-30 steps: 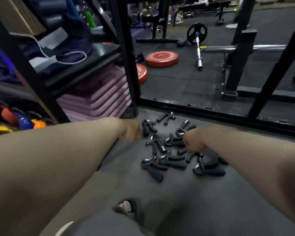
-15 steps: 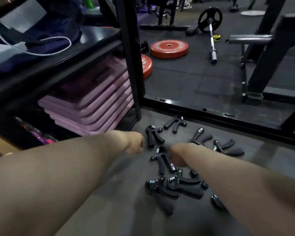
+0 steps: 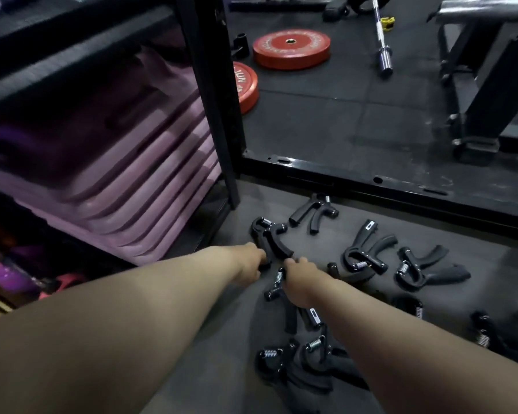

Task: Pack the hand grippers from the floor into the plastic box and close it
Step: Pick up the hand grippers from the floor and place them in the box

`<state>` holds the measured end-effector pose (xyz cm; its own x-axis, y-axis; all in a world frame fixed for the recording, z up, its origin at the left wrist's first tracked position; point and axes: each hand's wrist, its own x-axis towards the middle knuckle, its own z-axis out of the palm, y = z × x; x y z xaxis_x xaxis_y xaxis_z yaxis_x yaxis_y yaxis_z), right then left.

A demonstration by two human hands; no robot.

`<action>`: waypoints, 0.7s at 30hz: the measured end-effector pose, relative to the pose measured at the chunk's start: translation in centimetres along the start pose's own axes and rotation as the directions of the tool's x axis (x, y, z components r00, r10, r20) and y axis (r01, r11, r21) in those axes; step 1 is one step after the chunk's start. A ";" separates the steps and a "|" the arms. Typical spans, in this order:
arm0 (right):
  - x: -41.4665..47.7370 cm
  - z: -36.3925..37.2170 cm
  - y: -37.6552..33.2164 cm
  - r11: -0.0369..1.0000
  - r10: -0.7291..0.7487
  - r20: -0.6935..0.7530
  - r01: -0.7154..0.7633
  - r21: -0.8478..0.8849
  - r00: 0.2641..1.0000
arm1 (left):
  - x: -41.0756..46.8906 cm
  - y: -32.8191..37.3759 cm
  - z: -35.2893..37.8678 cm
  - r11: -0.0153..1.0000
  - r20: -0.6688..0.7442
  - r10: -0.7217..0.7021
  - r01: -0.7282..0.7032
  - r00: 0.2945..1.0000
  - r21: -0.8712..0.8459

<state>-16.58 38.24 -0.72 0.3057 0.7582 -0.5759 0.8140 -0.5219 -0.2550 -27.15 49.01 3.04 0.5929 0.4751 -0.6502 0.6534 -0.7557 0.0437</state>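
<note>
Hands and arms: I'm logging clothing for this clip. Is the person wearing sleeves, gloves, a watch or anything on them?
No. The left arm and right arm are bare to the frame edge: no sleeves, watch or bands. The left hand and right hand wear no gloves.

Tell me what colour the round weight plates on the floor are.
The weight plates are red; head view shows them best.

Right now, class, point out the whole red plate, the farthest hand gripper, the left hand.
whole red plate (image 3: pixel 292 48): head view, top face.
farthest hand gripper (image 3: pixel 305 210): head view, left handle.
left hand (image 3: pixel 248 262): head view, its back.
</note>
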 end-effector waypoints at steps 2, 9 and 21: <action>1.3 0.0 -0.2 1.000 -0.013 -0.010 0.013 0.013 1.000 | 1.6 -0.1 0.7 0.999 0.007 0.016 -0.016 1.000 -0.027; 5.1 0.0 -0.4 0.998 -0.004 0.058 0.000 0.070 0.998 | 4.6 -0.3 2.8 1.000 0.035 0.017 -0.017 0.999 0.002; 5.6 4.0 -0.5 0.997 -0.074 0.079 0.074 0.004 0.994 | 5.4 -1.7 5.7 0.955 -0.001 -0.168 0.163 0.986 -0.249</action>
<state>-17.23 41.17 -6.97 0.2044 0.7619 -0.6146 0.8326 -0.4656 -0.3002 -27.78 50.25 -4.88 0.4750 0.5960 -0.6474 0.8376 -0.5318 0.1249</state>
